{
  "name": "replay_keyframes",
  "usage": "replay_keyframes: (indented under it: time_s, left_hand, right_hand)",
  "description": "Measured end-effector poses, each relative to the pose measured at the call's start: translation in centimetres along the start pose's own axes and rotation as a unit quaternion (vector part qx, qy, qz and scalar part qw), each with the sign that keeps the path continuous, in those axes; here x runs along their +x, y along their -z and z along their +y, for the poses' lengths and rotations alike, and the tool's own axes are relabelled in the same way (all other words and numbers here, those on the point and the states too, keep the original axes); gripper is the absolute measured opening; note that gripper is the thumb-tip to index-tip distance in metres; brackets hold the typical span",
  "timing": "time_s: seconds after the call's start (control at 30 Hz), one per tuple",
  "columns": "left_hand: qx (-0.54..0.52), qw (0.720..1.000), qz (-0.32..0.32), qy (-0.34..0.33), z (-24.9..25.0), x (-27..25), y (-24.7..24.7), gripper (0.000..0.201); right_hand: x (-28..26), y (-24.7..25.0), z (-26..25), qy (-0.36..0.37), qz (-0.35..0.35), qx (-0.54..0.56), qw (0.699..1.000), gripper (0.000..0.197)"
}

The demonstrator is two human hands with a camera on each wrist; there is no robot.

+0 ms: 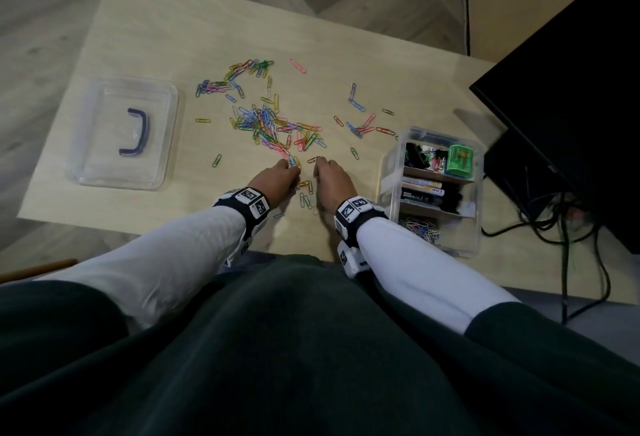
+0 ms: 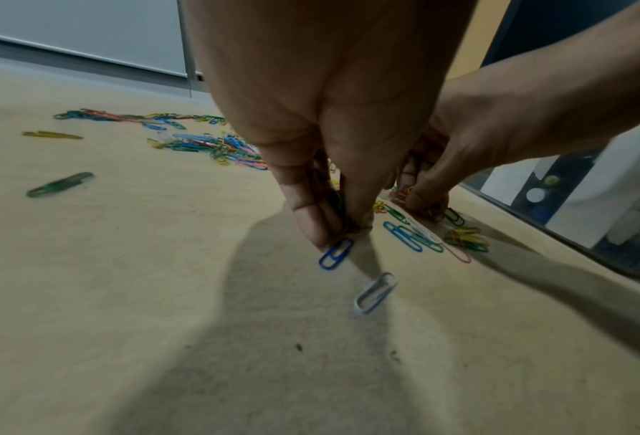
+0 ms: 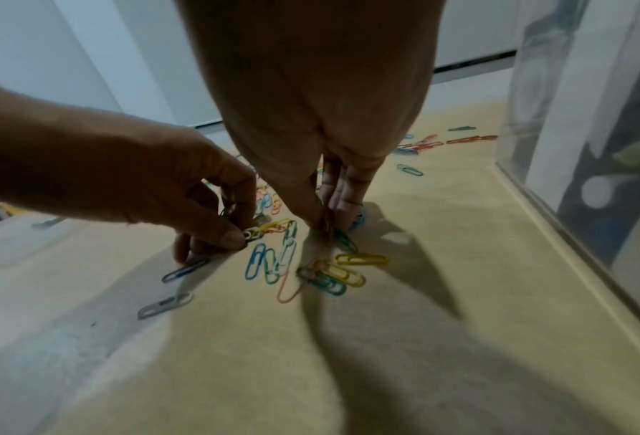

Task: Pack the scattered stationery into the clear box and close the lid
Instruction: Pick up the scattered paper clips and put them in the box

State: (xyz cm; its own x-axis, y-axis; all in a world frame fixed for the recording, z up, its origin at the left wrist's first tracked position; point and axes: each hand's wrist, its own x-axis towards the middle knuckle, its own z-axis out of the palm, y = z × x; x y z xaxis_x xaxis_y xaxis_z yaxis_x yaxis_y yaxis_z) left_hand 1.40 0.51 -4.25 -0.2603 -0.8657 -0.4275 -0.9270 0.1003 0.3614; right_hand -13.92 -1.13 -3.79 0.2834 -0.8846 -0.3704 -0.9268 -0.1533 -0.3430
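Colourful paper clips (image 1: 273,123) lie scattered over the middle of the wooden table (image 1: 156,37). My left hand (image 1: 292,167) is down at the near edge of the pile and pinches a few clips between thumb and fingers (image 2: 310,217); a blue clip (image 2: 336,253) lies just under them. My right hand (image 1: 320,161) is close beside it, thumb and fingers (image 3: 342,191) pinched together on a clip against the table. More loose clips (image 3: 273,262) lie between the hands. The clear box (image 1: 391,165) stands open to the right, and its lid (image 1: 104,106) with a purple handle lies far left.
The box holds binder clips (image 1: 417,153), a green sharpener (image 1: 459,160), markers (image 1: 429,191) and paper clips (image 1: 420,227) in separate compartments. A black monitor (image 1: 571,106) and cables (image 1: 554,220) sit at the table's right end. The table's near edge runs just under my wrists.
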Motion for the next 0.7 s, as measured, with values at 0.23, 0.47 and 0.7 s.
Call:
replay_keyframes:
  time_s: [0.23,0.47,0.7]
  left_hand:
    - [-0.049,0.999,0.015,0.019,-0.3,0.0,0.5,0.011]
    - [-0.095,0.994,0.047,0.022,0.0,-0.5,1.0,0.013]
    - [-0.153,0.984,0.086,0.036,2.4,-1.6,2.7,0.01]
  right_hand:
    - [0.5,0.7,0.6,-0.043,0.04,0.11,0.992,0.022]
    - [0.5,2.4,0.5,-0.049,0.07,0.176,0.981,0.022]
    - [-1.2,5.9,1.8,-0.062,0.106,0.289,0.949,0.023]
